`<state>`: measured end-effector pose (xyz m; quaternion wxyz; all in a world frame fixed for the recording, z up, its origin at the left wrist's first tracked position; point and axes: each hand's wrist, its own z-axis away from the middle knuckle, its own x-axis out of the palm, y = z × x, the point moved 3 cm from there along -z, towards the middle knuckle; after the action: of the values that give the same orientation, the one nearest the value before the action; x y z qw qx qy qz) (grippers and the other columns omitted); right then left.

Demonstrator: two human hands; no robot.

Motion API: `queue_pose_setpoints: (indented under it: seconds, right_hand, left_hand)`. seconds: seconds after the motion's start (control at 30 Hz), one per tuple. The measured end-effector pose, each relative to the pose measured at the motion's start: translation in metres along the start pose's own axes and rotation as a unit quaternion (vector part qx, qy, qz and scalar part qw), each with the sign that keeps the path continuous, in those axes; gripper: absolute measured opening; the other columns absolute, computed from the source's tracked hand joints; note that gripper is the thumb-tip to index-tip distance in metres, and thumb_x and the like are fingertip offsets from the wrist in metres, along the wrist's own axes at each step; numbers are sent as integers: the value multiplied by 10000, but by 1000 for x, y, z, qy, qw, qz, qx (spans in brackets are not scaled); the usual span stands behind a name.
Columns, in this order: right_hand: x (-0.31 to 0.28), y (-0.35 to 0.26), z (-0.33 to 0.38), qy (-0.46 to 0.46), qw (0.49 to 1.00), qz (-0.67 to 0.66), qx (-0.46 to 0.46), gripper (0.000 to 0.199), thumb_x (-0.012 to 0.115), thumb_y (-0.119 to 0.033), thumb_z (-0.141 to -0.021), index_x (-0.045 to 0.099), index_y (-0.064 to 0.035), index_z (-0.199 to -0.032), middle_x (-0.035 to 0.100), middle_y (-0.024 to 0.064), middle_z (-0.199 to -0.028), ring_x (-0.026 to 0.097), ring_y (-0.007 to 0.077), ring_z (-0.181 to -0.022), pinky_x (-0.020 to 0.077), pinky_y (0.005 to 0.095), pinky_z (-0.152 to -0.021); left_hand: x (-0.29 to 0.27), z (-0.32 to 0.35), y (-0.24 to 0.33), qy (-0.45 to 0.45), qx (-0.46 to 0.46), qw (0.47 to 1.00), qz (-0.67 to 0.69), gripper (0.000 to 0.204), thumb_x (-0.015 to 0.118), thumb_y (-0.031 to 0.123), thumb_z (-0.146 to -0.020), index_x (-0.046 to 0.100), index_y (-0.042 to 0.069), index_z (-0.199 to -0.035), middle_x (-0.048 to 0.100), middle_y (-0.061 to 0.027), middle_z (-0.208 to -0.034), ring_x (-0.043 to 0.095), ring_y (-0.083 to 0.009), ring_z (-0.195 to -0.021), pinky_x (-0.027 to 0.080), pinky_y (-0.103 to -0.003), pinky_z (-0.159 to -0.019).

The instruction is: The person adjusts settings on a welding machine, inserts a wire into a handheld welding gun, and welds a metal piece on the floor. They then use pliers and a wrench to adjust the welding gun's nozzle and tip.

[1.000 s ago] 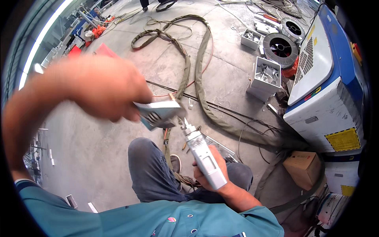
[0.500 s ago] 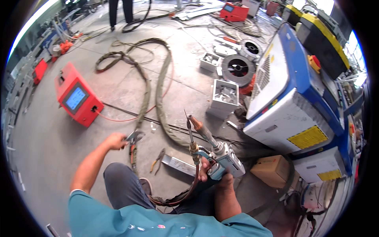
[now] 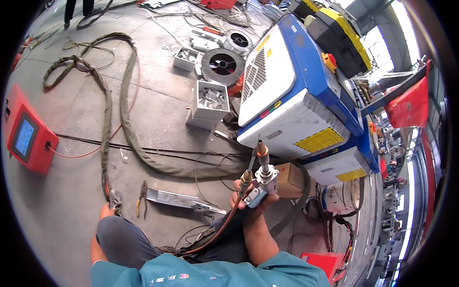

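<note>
My right hand (image 3: pixel 253 201) grips a silver hand-held welding torch (image 3: pixel 262 177), its copper nozzle pointing up and a brown hose running down from it past my leg. My left hand (image 3: pixel 105 211) is low at the floor beside my grey-trousered knee (image 3: pixel 129 241), mostly hidden by it. Its fingers touch a small grey metal clamp (image 3: pixel 114 197) at the end of a sleeved cable. Yellow-handled pliers (image 3: pixel 140 193) and a flat metal bar (image 3: pixel 177 199) lie just right of that hand.
A blue and white welding machine (image 3: pixel 296 100) stands right of the torch. A red box with a screen (image 3: pixel 26 136) sits at the left. A thick sleeved hose (image 3: pixel 126 119), wire spools (image 3: pixel 222 64) and white bins of metal parts (image 3: pixel 210 98) lie on the concrete floor. A cardboard box (image 3: pixel 289 179) sits beneath the machine.
My left hand has dropped from in front of the camera to the floor by my knee. The torch has swung upright in my right hand, and my view has turned right.
</note>
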<state>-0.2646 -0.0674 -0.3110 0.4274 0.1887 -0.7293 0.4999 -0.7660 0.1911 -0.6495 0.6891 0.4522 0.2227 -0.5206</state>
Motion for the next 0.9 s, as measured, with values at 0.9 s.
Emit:
queue_pose_setpoints:
  seconds: [0.9]
  right_hand:
    - [13, 8, -21, -145, 981, -107, 67, 829, 759, -781, -735, 657, -48, -1109, 555, 5, -909, 671, 121, -719, 576, 319, -735]
  left_hand:
    - [52, -13, -47, 108, -23, 991, 73, 441, 719, 179, -934, 589, -27, -1301, 665, -291, -1209, 619, -484, -1127, 490, -507, -943]
